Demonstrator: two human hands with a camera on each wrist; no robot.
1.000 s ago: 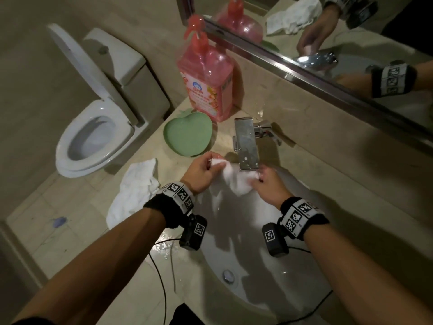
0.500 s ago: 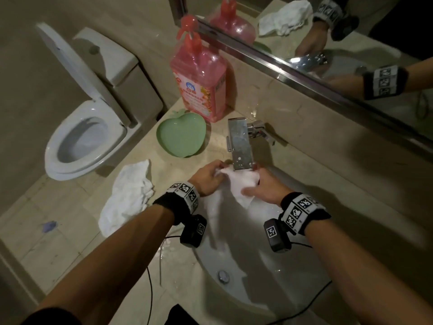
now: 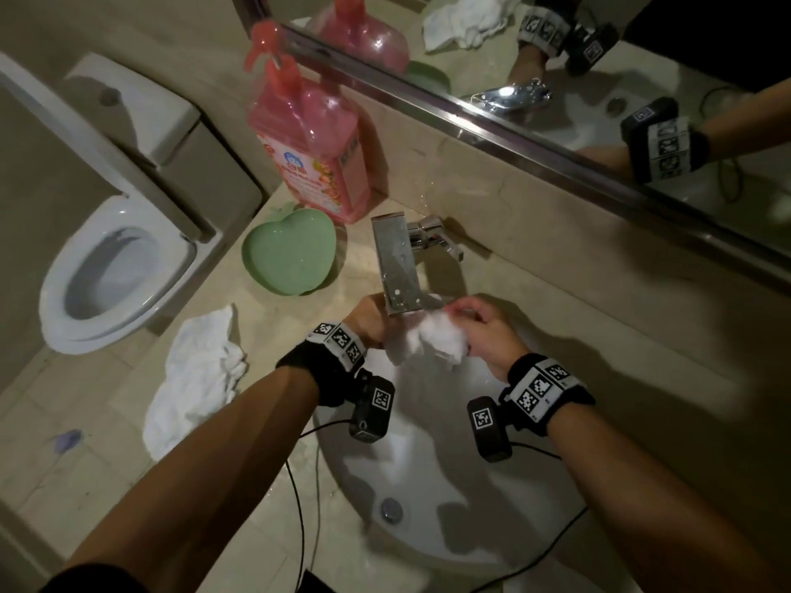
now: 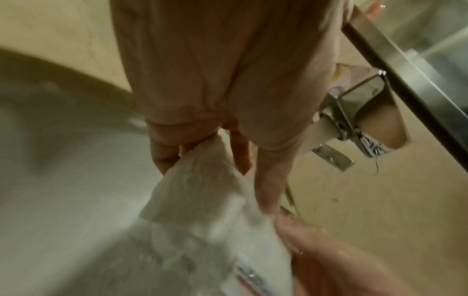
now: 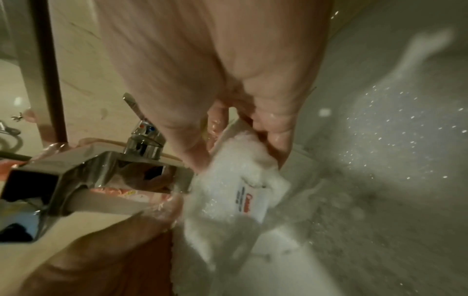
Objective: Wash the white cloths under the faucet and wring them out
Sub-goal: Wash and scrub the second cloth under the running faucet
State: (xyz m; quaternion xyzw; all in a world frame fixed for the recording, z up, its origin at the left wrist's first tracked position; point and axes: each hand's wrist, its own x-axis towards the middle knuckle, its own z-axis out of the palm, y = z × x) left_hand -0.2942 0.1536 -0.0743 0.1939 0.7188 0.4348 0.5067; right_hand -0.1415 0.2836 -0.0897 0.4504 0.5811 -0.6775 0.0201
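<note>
Beige bathroom counter (image 3: 274, 421) with a white basin (image 3: 428, 528); mirror at 1 o'clock. Risk: splash over the basin rim onto the counter, since the cloth is bunched right under the faucet (image 3: 396, 267) mouth. Second risk: a pinched corner slipping when twisting starts. Wet white cloth (image 3: 436, 340) hangs over the basin between both hands. Left hand (image 3: 368, 321) at 9 o'clock of it pinches one end; right hand (image 3: 483, 331) at 3 o'clock clamps the bunched end. Second cloth (image 3: 192, 378) lies on the counter at 9 o'clock, unwashed by my judgement.
</note>
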